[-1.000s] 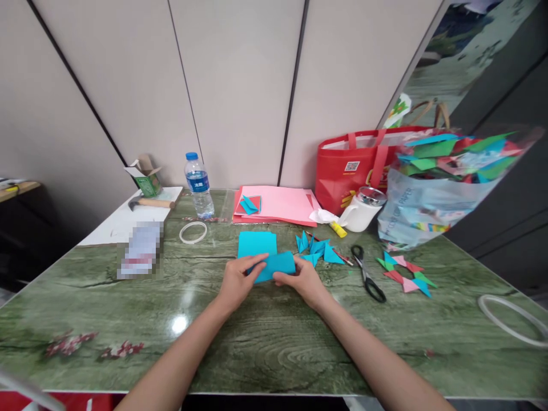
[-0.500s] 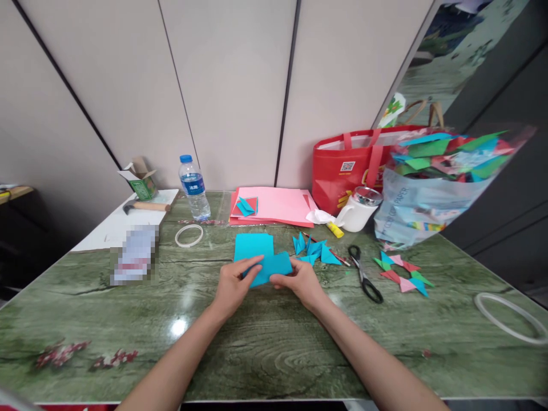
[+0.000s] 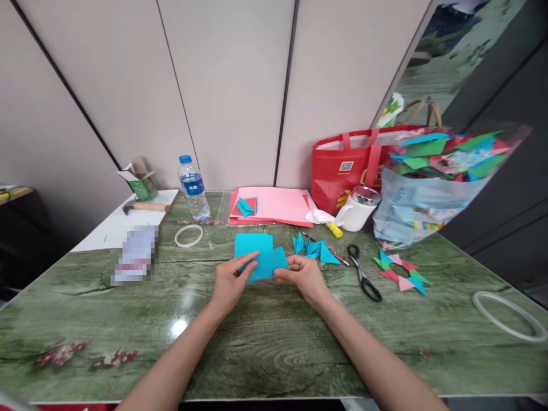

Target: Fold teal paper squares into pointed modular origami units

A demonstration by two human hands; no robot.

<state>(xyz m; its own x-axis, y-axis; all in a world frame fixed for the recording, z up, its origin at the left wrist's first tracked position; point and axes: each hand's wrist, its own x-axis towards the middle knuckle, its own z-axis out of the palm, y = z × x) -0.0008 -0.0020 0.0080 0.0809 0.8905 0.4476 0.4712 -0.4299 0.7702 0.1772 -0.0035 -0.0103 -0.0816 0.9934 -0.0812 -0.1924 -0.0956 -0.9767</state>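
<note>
Between my two hands is a piece of blue paper (image 3: 269, 265), raised a little and tilted. My left hand (image 3: 233, 278) pinches its left end between thumb and fingers. On the opposite end, my right hand (image 3: 305, 276) grips the right edge, thumb in front. Just behind it lies a stack of square blue paper (image 3: 252, 243), partly covered by the held piece. Several folded blue paper pieces (image 3: 315, 249) lie beyond my right hand, with a thin red pen-like stick among them. Black-handled scissors (image 3: 363, 274) rest to the right of these.
A ring of coloured folded pieces (image 3: 402, 273) lies right of the scissors. Behind stand a water bottle (image 3: 193, 188), pink paper sheets (image 3: 278, 204), a white mug (image 3: 357, 210), a red bag (image 3: 338, 165) and a plastic bag of folded paper (image 3: 428, 200). A hammer (image 3: 148, 206) lies left.
The held blue paper has tilted and shifted slightly left, showing a larger face. My left hand has moved slightly left; my right hand keeps its grip at the right edge.
</note>
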